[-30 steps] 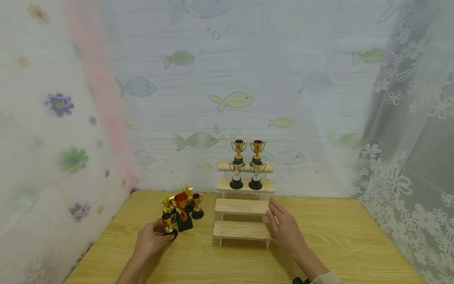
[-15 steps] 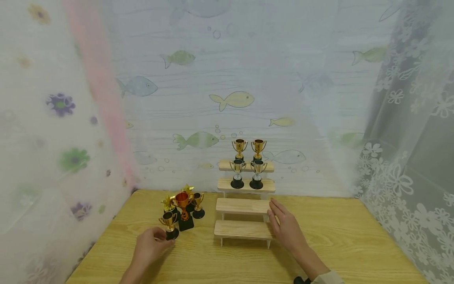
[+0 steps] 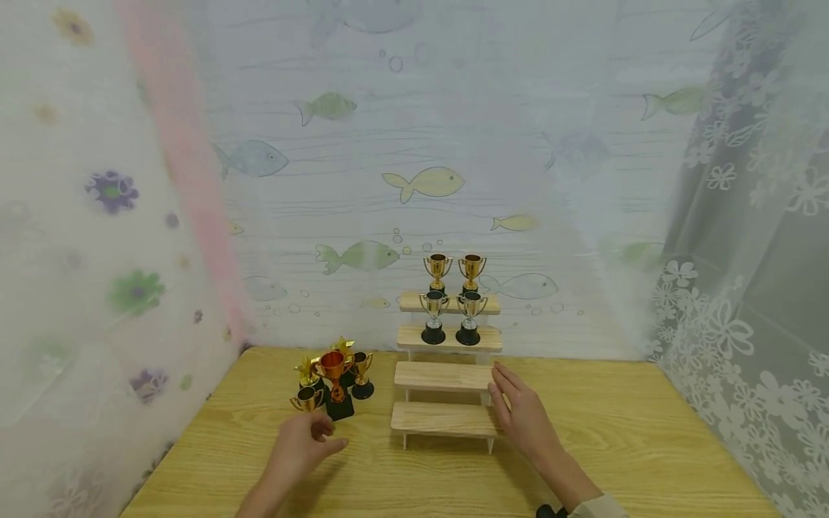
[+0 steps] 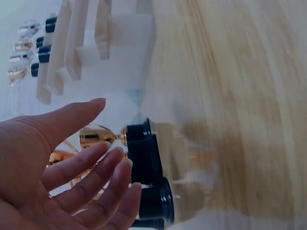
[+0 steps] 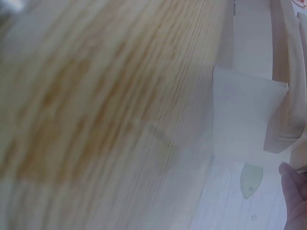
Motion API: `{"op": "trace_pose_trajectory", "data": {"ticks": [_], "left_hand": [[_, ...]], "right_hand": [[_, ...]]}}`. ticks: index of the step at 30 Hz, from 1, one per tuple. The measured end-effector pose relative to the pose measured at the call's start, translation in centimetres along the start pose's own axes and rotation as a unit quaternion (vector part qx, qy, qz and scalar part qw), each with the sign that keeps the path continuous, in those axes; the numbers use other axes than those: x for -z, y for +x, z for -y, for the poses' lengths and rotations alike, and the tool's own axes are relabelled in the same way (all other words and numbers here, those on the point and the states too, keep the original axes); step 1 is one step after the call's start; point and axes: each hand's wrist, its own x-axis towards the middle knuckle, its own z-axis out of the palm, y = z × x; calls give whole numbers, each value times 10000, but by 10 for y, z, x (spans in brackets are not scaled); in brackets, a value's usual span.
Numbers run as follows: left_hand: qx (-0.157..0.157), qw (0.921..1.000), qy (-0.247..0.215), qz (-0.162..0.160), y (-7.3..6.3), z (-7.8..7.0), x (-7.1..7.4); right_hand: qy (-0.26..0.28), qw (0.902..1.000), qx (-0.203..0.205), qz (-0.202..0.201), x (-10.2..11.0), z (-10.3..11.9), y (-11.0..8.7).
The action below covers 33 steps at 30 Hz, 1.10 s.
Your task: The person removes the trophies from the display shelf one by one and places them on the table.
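My left hand hovers just in front of the trophy cluster, thumb and fingers apart with nothing between them. It partly hides a small gold trophy cup. Behind that stand a larger bronze-red cup on a black base, two gold star trophies and another gold cup. In the left wrist view, black trophy bases show beyond the fingers. My right hand, fingers straight, rests against the right end of a stepped wooden display stand.
Two gold cups stand on the stand's top step, with two silver cups on the step below. The two lower steps show bare wood. A patterned curtain closes off the table's back; a black object lies near the right forearm.
My left hand has let go of the small gold cup at the cluster's front and moved right, passing in front of it. My right hand stays against the stand.
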Motion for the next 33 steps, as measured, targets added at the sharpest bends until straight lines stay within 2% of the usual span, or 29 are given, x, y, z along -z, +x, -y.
{"op": "trace_pose_trajectory", "data": {"ticks": [6, 14, 18, 23, 33], "left_hand": [[-307, 9994, -169, 45, 3, -20, -7], [-919, 9949, -372, -172, 12, -42, -20], [-1091, 9922, -539, -283, 18, -49, -25], [-1316, 9884, -713, -269, 27, -56, -30], [-1661, 9831, -717, -283, 41, -78, -41]], "right_hand": [[-25, 10000, 12, 16, -1, -1, 0], [4, 10000, 20, 11, -2, -2, -1], [-13, 10000, 29, 11, -2, -1, -1], [-19, 10000, 7, 38, -1, 0, 0], [-16, 10000, -47, 62, 0, -1, 0]]}}
